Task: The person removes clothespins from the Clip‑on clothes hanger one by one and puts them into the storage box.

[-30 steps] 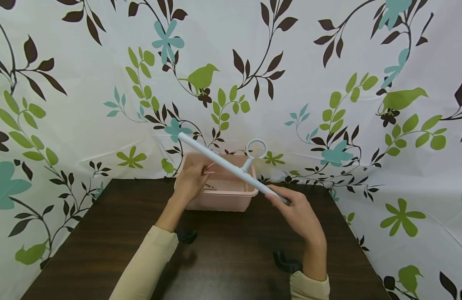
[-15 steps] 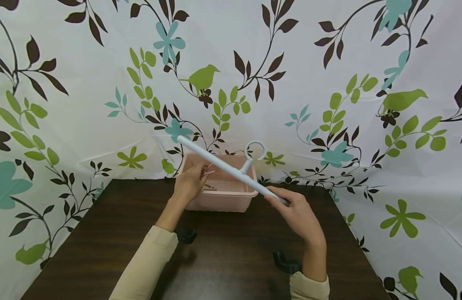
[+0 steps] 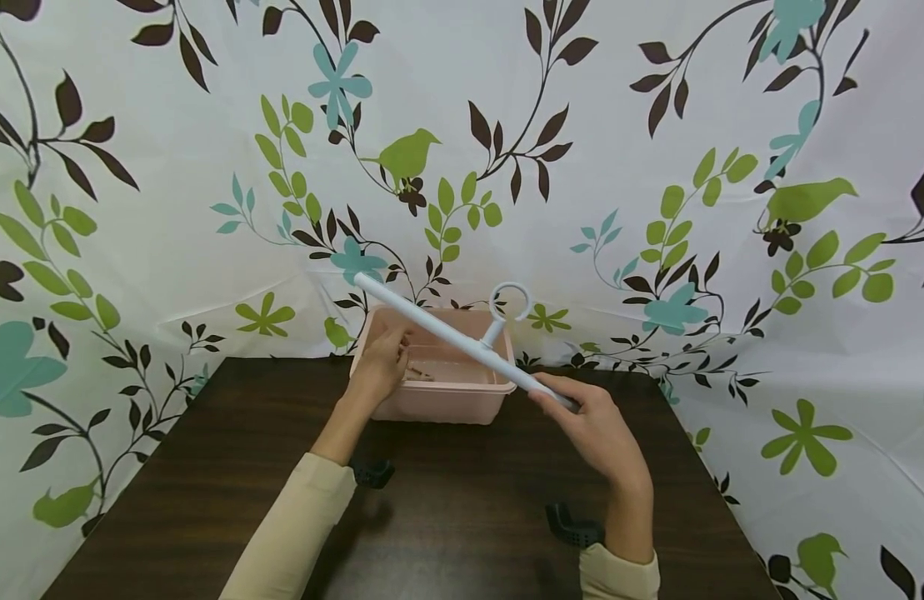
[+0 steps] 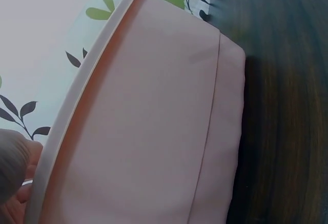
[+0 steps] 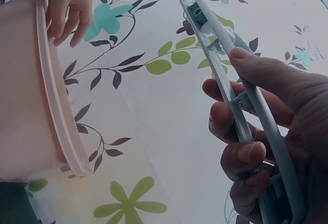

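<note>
My right hand grips one end of a white plastic hanger bar, which slants up to the left over a pink plastic bin. A ring hook stands up from the bar's middle. In the right wrist view the fingers and thumb of that right hand curl round the bar. My left hand reaches down inside the bin at its left side. From the right wrist its fingers hang loosely over the rim with nothing seen in them.
The bin stands at the far edge of a dark wooden table, against a leaf-and-bird patterned cloth. Small brownish pieces lie in the bin. The left wrist view is filled by the bin's outer wall.
My left hand has dropped lower into the bin, and the small pinkish thing at its fingertips is no longer seen. The right hand and bar have barely moved.
</note>
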A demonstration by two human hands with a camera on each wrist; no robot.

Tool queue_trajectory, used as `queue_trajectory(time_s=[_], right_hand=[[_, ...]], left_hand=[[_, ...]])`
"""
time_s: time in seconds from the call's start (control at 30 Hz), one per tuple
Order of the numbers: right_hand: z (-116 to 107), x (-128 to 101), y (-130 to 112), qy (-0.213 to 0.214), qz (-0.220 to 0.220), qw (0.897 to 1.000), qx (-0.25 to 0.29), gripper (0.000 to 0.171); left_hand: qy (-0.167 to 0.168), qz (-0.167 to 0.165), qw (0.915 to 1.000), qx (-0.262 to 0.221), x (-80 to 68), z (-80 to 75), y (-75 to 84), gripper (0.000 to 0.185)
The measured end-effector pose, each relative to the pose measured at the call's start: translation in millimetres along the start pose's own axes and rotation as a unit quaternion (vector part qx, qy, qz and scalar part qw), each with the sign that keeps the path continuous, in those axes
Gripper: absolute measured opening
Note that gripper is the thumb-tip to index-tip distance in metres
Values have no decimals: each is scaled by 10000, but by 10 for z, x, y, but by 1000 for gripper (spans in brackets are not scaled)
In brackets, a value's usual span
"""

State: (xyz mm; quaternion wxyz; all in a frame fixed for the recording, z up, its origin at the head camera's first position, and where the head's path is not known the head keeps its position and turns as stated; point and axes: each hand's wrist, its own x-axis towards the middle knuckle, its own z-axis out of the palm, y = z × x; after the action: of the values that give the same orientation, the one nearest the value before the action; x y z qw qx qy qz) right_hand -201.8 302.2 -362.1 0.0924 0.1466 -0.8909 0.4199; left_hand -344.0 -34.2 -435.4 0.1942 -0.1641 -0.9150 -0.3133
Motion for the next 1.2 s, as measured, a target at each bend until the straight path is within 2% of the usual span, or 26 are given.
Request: queue_trajectory(time_s=[0.1,0.23,0.37,0.5,0.57,0.6,0.63,0.67,0.73,0.8,0.87,0.97,1.07,1.13,1.2], right_hand=[[1,0,-9,2,25,10000,25,39],[6,3,-11,12,33,10000,5,40],[15,5,-5,3,67,10000,-5,40],[26,15,5,-19,70,10000,-20,40],[32,19,8,-21,56,10000,-15,40],[34,22,10,-25,52,10000,-19,40],[36,22,10,-30,51,10000,-20,40],[38,23,10,-40,45,10000,-26,40],[44,25,8,-68,30,10000,-30,39],[52,28,1,-86,27,10000,-41,38],[59,31,-5,-90,25,9999,-61,39],[72,41,-12,-120,58,9999,-73,40],[86,49,-19,-213,108,9997,-87,41],[96,52,-22,-268,147,9995,-95,41],[109,55,-23,-286,182,9994,-94,41]], left_hand=[[-7,-106,9998,156,-19,-10,7,32],[136,-57,9991,395,-41,-41,26,30],[390,-112,9990,208,-79,-150,57,28],[872,-136,9960,-97,-158,-306,105,25],[1358,32,9900,-375,-204,-362,136,21],[1706,149,9833,-611,-229,-385,155,19],[2115,331,9730,-860,-254,-408,176,19],[2528,538,9592,-1146,-279,-430,199,18],[3310,996,9226,-1712,-319,-481,242,20],[3910,1421,8855,-2070,-345,-547,284,20],[4216,1728,8623,-2209,-353,-621,322,21],[4486,1984,8440,-2170,-343,-720,369,21],[4684,2106,8341,-2013,-334,-797,394,21],[4775,2133,8314,-1880,-330,-842,399,20],[4790,2148,8332,-1739,-334,-895,400,18]])
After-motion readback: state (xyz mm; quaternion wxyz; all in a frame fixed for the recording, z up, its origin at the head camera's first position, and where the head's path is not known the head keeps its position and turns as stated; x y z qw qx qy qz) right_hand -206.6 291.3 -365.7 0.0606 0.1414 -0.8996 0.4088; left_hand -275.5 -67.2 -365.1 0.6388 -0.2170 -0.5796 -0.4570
